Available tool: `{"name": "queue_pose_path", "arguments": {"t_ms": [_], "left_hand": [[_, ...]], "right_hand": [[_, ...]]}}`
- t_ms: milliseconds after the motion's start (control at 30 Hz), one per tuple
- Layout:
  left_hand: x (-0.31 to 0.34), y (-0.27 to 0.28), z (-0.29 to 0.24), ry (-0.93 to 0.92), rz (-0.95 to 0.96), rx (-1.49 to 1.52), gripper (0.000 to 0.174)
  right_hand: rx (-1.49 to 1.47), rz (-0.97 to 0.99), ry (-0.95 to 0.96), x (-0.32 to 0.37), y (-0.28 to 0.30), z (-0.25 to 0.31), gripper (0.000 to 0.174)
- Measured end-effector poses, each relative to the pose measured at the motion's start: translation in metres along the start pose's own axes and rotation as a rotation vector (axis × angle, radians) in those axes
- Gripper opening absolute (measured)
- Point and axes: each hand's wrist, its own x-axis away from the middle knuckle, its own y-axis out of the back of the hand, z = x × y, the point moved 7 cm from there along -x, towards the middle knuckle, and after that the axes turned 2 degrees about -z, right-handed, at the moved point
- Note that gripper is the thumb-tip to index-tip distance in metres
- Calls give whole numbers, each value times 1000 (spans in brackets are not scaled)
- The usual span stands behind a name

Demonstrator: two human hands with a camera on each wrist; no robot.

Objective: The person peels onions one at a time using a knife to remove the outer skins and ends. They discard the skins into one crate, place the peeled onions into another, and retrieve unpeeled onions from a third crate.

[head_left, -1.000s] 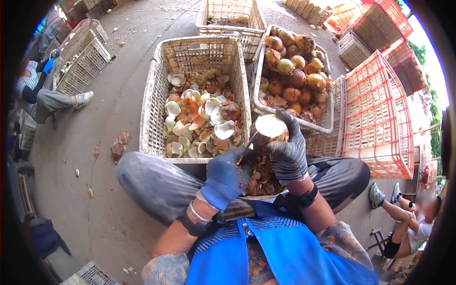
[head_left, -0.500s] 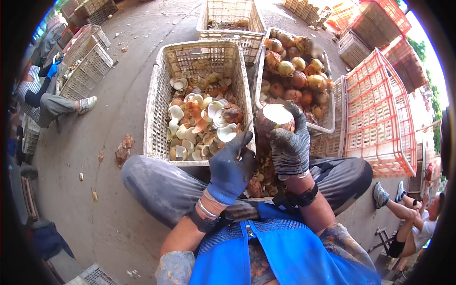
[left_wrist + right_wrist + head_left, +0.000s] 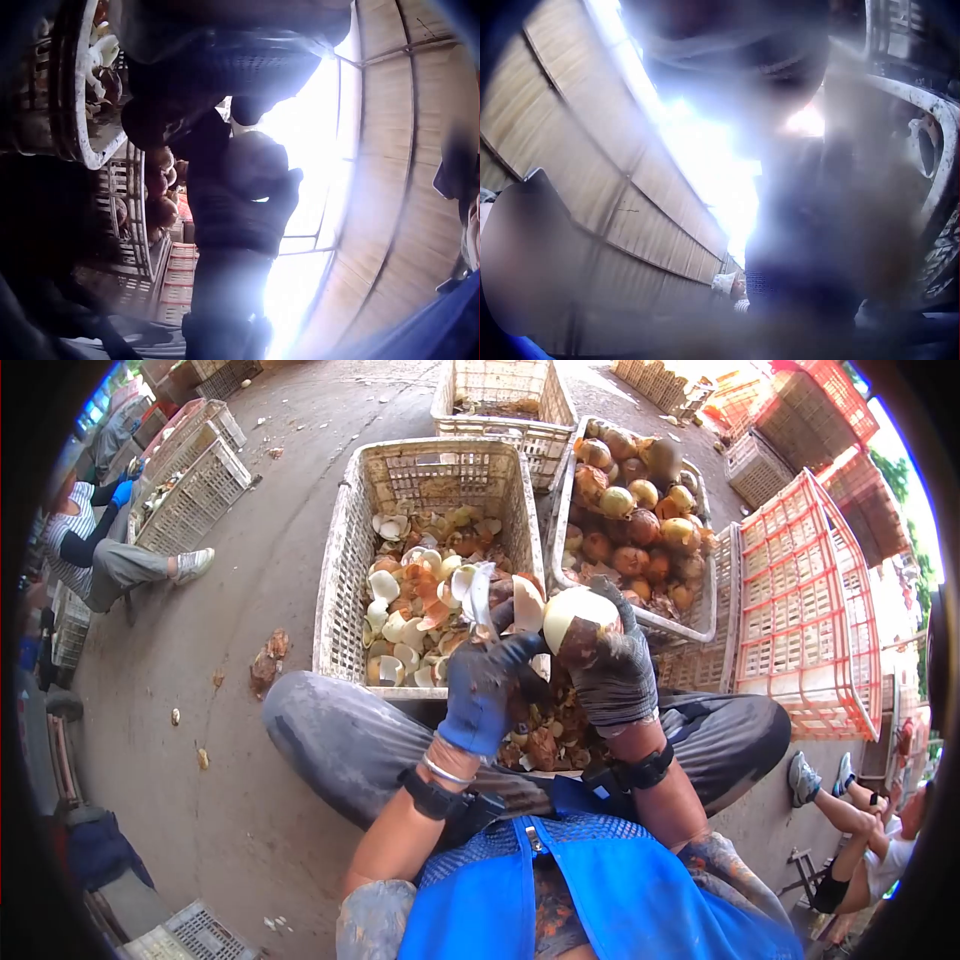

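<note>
In the head view my left hand (image 3: pixel 480 695), in a blue glove with dark fingers, grips a knife whose pale, shiny blade (image 3: pixel 480 600) points up over the crate of peels. My right hand (image 3: pixel 613 675), in a grey striped glove, holds a large onion (image 3: pixel 575 615) with a bare white top and brown skin below. Between blade and onion stands a curved piece of peel (image 3: pixel 527 603), white inside. The left wrist view shows the onion (image 3: pixel 259 154) backlit in my dark right hand (image 3: pixel 240 217). The right wrist view is mostly blurred.
A dirty white crate (image 3: pixel 335 580) of onion peels stands before my knees, a tub (image 3: pixel 712 595) of whole onions to its right. Behind is another crate (image 3: pixel 505 432). Red-and-white crates (image 3: pixel 805 610) stand at right. Two people sit at the sides.
My left hand first dipped away from the onion, then came up beside it with the blade raised. The onion has turned, showing more white flank, and a piece of peel now stands beside it.
</note>
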Motion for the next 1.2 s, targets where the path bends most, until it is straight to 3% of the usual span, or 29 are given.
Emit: {"name": "queue_pose_path", "arguments": {"t_ms": [67,133,167,200,267,300,333,400,433,467,533,600,700,767,833,933,1000,1067,1133,1200], "left_hand": [[-9,11,16,50,-48,-22,22],[-14,13,16,84,-152,308,21],[-14,15,10,29,-99,44,19],[-15,15,11,37,-99,52,19],[-13,0,-18,-447,23,-348,22],[-18,6,-4,-62,-12,-129,27],[-25,11,-4,-57,-11,-127,27],[-34,34,-31,-423,-303,-930,41],[-39,46,-16,-268,-268,-878,51],[-35,41,-8,-274,-264,-880,51],[-17,14,8,-241,31,-212,52],[-4,0,-4,-495,62,-784,47],[2,-3,4,-454,41,-703,47],[9,-3,2,-532,-99,-942,42],[3,9,11,-471,-157,-943,42],[-4,24,16,-281,-213,-845,37],[-7,29,12,-404,-91,-676,30],[1,30,-4,-182,-196,-385,26],[8,23,-6,-56,-97,-291,23],[11,15,-22,-139,-33,-404,22]], "right_hand": [[-952,91,-398,5,-12,-13,71],[-788,154,-326,3,-9,-7,76],[-864,184,-412,7,-12,-17,74],[-938,217,-504,12,-15,-26,73],[-991,230,-694,30,-15,-43,63],[-839,234,-585,35,-11,-66,60],[-690,237,-478,38,-12,-75,58],[-523,223,-415,46,-8,-81,63],[-353,218,-333,40,-6,-76,70],[-355,213,-328,37,-6,-73,70],[-970,182,-698,41,-18,-76,54],[-1192,268,-835,38,-30,-61,59],[-1133,231,-769,38,-30,-59,63],[-1006,210,-748,43,-25,-63,69],[-821,206,-697,49,-25,-63,82],[-775,253,-629,51,-31,-58,86],[-955,293,-727,45,-34,-49,90],[-1142,231,-787,46,-34,-54,84],[-1302,253,-886,51,-33,-58,81],[-1386,307,-923,56,-35,-65,71]]}}
